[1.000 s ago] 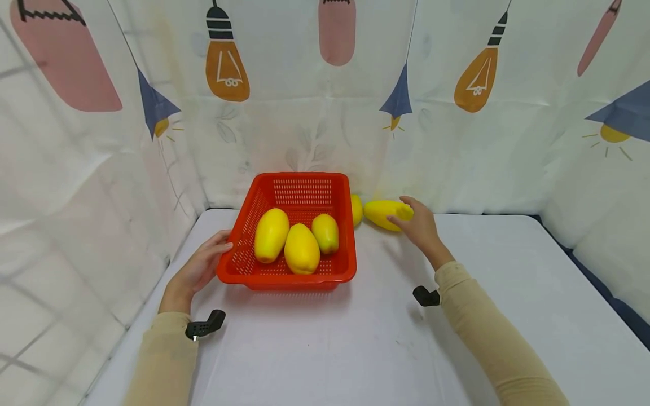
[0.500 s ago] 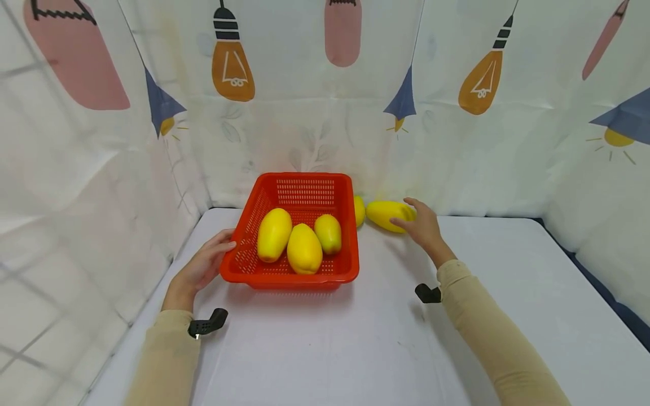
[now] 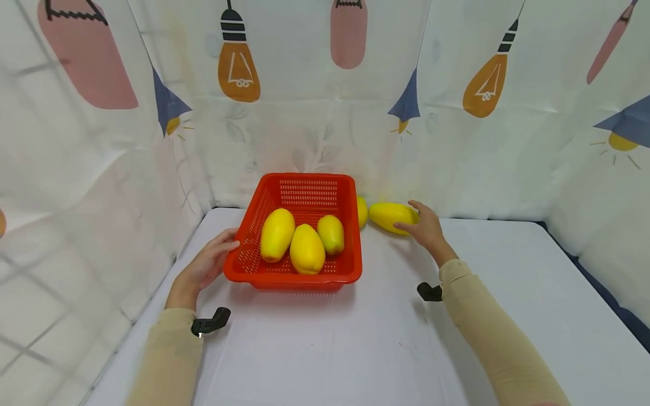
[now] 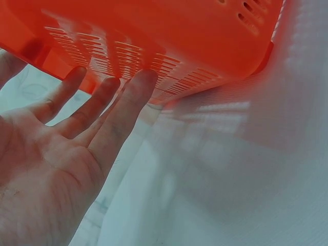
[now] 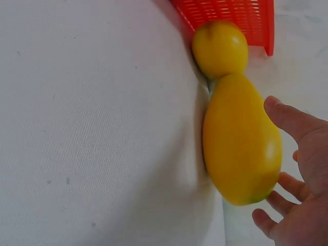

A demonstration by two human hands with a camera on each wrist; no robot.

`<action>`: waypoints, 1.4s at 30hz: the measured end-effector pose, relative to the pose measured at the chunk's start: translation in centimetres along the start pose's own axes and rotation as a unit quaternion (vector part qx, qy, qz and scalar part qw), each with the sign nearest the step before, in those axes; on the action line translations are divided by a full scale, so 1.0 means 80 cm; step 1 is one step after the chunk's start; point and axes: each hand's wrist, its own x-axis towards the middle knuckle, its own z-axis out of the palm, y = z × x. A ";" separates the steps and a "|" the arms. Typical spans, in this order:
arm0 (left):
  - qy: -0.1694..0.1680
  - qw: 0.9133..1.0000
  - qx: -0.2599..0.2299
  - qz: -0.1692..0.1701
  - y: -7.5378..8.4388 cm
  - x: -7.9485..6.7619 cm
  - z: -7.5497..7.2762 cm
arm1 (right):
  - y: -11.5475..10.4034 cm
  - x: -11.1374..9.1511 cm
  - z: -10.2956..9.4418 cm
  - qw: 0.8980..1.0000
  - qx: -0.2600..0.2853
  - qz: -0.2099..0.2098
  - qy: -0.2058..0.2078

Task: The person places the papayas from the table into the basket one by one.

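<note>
Printed backdrop (image 3: 325, 135), white tabletop (image 3: 376, 344), basket (image 3: 291, 278)

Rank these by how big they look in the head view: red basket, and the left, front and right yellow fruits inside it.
Largest to smallest:
1. Red basket
2. Left fruit and front fruit, too alike to rank
3. Right fruit
</note>
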 end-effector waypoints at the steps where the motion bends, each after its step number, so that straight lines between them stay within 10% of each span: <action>1: -0.002 1.000 -0.002 0.002 0.000 0.000 0.001 | 0.002 0.001 0.001 1.000 0.002 0.002 -0.001; 42: 0.008 1.000 0.009 -0.002 0.001 -0.001 0.002 | 0.015 -0.008 0.027 0.998 0.045 0.001 0.041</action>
